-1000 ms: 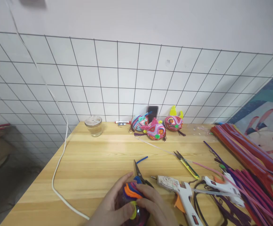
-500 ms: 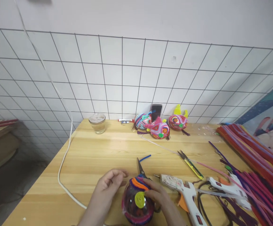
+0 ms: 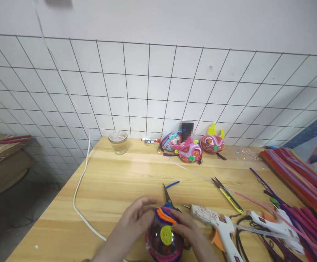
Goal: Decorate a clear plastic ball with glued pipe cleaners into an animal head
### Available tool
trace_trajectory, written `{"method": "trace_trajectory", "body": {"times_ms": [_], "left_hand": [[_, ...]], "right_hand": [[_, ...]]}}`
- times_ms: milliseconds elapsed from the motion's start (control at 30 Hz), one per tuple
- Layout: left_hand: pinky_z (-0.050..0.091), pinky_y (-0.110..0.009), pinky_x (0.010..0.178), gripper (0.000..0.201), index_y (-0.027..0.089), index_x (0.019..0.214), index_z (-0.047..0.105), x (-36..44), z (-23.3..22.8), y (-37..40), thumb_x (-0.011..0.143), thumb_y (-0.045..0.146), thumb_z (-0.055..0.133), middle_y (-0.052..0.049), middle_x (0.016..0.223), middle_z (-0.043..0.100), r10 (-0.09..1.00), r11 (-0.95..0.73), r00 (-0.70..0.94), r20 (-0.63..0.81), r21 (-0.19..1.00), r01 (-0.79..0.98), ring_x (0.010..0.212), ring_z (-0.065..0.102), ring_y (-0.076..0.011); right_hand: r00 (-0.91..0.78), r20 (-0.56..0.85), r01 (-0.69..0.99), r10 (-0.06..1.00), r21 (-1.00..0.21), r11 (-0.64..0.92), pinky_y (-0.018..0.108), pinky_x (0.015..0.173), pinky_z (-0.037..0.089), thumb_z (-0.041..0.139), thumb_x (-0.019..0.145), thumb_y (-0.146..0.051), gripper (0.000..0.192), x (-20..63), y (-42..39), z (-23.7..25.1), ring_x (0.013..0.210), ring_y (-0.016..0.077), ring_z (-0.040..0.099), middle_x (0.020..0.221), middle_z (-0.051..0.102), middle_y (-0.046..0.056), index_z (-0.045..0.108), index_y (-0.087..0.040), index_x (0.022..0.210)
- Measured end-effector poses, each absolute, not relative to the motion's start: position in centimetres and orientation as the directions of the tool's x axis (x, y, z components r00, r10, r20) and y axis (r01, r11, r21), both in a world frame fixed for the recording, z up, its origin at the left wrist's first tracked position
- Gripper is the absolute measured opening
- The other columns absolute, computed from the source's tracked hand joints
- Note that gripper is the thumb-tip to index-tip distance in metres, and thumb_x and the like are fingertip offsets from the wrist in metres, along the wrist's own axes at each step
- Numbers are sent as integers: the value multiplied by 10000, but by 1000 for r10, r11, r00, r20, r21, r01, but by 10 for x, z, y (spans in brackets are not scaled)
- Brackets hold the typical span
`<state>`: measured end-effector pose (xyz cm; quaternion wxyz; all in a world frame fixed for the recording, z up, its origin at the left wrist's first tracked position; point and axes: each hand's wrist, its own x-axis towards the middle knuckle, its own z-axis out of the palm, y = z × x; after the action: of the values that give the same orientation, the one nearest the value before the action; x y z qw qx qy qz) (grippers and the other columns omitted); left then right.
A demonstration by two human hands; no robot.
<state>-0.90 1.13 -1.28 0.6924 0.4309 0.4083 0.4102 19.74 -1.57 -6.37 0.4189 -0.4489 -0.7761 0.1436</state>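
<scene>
A round clear ball (image 3: pixel 158 243) sits at the front of the table, partly wrapped in purple, pink, blue and orange yarn strands. A yellow spiral coil (image 3: pixel 166 235) is stuck on its side. My right hand (image 3: pixel 192 231) grips the ball's right side, with fingertips on the orange strands and beside the coil. At the upper left edge of the ball, my left hand (image 3: pixel 136 223) presses with bent fingers and thumb. Dark scissors (image 3: pixel 168 196) lie just behind the ball, their handles mostly hidden. A short blue strip (image 3: pixel 173 184) lies by the blade tip.
To the right lie a white glue gun (image 3: pixel 215 220), a second glue gun (image 3: pixel 277 227), yellow thread snips (image 3: pixel 229 196) and strip bundles (image 3: pixel 297 182). Several decorated yarn balls (image 3: pixel 190 151) and a glass cup (image 3: pixel 118 142) stand at the back. A white cable (image 3: pixel 79 214) runs down the left.
My left hand has moved right and closed against the ball, where it was apart before. My right hand keeps its hold. The whole view has shifted slightly.
</scene>
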Motion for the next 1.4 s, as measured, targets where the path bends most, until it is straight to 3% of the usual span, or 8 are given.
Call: {"method": "trace_trajectory", "body": {"times_ms": [100, 233, 500, 633, 733, 1000, 1133, 1400], "left_hand": [[323, -417, 1069, 652, 295, 1268, 537, -11, -18, 6, 671, 327, 799, -85, 1402, 510, 815, 354, 566, -125, 881, -314, 1301, 437, -270], [241, -445, 1119, 697, 314, 1340, 465, -13, -25, 3, 717, 262, 771, -78, 1472, 427, 777, 357, 626, -69, 867, -348, 1360, 358, -269], [315, -466, 1076, 619, 280, 1264, 550, -4, -22, -1, 694, 292, 789, -93, 1379, 540, 820, 359, 568, -71, 837, -413, 1301, 441, -296], [378, -455, 1024, 563, 240, 1209, 599, -1, -17, 1, 685, 309, 792, -113, 1269, 628, 836, 335, 544, -70, 851, -405, 1208, 532, -308], [398, -445, 1000, 543, 223, 1201, 598, -2, -13, 3, 697, 316, 776, -120, 1225, 646, 848, 296, 527, -55, 874, -385, 1171, 554, -311], [422, -414, 946, 551, 222, 1184, 587, -5, -16, 6, 685, 362, 775, -116, 1195, 642, 889, 234, 453, -61, 913, -336, 1095, 578, -297], [420, -425, 944, 541, 220, 1169, 598, -3, -14, 5, 680, 369, 777, -114, 1182, 650, 890, 260, 449, -73, 892, -370, 1097, 577, -298], [426, -372, 924, 436, 223, 1111, 637, -1, -10, 6, 712, 349, 757, -84, 1127, 683, 906, 264, 413, -94, 887, -379, 1076, 589, -262]], "right_hand": [[-250, 591, 611, 767, -518, 599, 335, 862, 567, 720, 747, -420, 395, 192, -28, -54, 1041, 255, 668, 1178, 678, 30, 617, -336, 1119], [-273, 618, 616, 737, -475, 628, 357, 881, 561, 672, 803, -402, 366, 191, -34, -48, 1074, 255, 651, 1202, 665, 28, 588, -354, 1156], [-438, 652, 570, 619, -331, 752, 273, 797, 590, 629, 834, -467, 349, 205, -17, -60, 1016, 209, 683, 1206, 672, 27, 592, -347, 1160], [-367, 685, 599, 629, -343, 723, 285, 797, 592, 651, 803, -502, 420, 203, -19, -55, 1000, 226, 690, 1175, 684, 47, 593, -321, 1177], [-340, 690, 632, 639, -335, 699, 307, 844, 574, 650, 834, -395, 425, 202, -26, -38, 1028, 239, 677, 1166, 685, 89, 567, -258, 1228], [-233, 786, 640, 572, -319, 699, 251, 667, 608, 548, 902, -194, 242, 201, -25, -17, 692, 181, 724, 761, 738, 30, 634, -239, 1124], [-348, 765, 608, 542, -256, 751, 222, 630, 603, 579, 882, -138, 253, 202, -22, -9, 660, 167, 714, 745, 737, 49, 650, -194, 1118], [-428, 720, 589, 546, -236, 773, 255, 669, 610, 514, 942, -228, 296, 205, -21, -4, 689, 187, 728, 733, 735, 78, 607, -182, 1220]]}}
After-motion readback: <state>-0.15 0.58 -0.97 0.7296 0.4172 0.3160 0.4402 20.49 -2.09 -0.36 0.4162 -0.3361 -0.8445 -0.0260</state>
